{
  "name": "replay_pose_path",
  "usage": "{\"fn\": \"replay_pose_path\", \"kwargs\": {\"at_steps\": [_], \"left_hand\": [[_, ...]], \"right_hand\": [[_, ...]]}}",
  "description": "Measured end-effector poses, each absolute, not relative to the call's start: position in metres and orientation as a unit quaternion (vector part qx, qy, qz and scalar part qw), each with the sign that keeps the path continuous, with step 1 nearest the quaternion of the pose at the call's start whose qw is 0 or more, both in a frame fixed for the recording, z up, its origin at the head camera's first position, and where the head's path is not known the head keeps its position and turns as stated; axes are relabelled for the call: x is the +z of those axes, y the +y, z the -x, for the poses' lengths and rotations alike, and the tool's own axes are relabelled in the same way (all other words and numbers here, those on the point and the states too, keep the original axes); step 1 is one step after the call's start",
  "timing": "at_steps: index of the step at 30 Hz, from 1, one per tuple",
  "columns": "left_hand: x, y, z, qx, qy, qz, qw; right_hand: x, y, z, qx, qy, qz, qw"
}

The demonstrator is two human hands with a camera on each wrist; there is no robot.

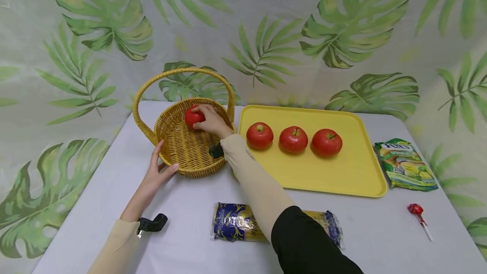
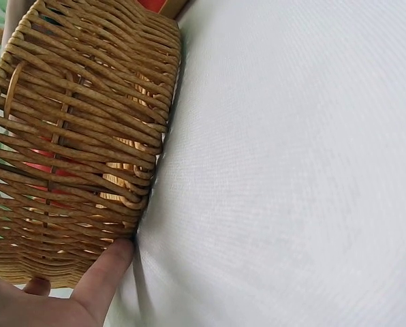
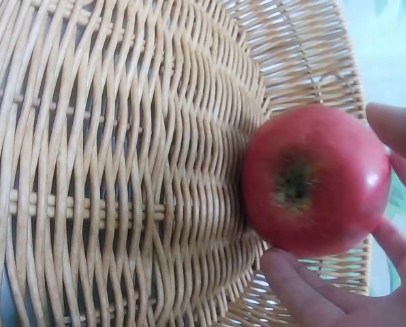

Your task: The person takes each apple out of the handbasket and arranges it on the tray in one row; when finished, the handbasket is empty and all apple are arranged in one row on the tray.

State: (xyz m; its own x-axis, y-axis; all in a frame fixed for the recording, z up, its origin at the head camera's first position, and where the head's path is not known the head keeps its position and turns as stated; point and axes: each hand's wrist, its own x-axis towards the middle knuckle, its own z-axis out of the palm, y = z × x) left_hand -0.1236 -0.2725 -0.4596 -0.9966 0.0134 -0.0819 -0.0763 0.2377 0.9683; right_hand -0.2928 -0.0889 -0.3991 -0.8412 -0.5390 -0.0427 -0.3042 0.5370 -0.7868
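A red apple (image 1: 192, 117) sits inside the wicker basket (image 1: 190, 171), against its far wall. My right hand (image 1: 211, 120) reaches over the rim and grips this apple. In the right wrist view the apple (image 3: 319, 180) shows its blossom end, with fingertips on its side and the woven floor beside it. My left hand (image 1: 157, 173) rests against the basket's near-left side, its fingers spread and fairly straight. The left wrist view has a finger (image 2: 107, 278) touching the lower edge of the basket's wall (image 2: 87, 150).
Three red apples (image 1: 293, 139) stand in a row on a yellow tray (image 1: 316, 179), right of the basket. A pasta packet (image 1: 237, 222) lies in front, partly under my right arm. Farther right are a green candy bag (image 1: 405, 165) and a red lollipop (image 1: 417, 211).
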Motion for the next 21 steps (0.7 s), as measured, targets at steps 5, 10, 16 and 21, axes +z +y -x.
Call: {"fn": "replay_pose_path", "kwargs": {"at_steps": [5,10,16,21], "left_hand": [[-0.4593,-0.2727,0.1233,0.616,0.787,0.019,0.037],[-0.458,-0.2733,0.123,0.617,0.786,0.019,0.036],[-0.457,-0.2735,0.123,0.619,0.785,0.02,0.034],[-0.4576,-0.2723,0.1221,0.622,0.782,0.021,0.033]], "right_hand": [[-0.3994,-0.0862,0.2933,-0.463,0.843,0.224,0.155],[-0.3993,-0.0849,0.2971,-0.465,0.84,0.223,0.167],[-0.4006,-0.0867,0.2996,-0.423,0.856,0.249,0.166],[-0.4049,-0.0897,0.2989,-0.361,0.875,0.279,0.162]]}}
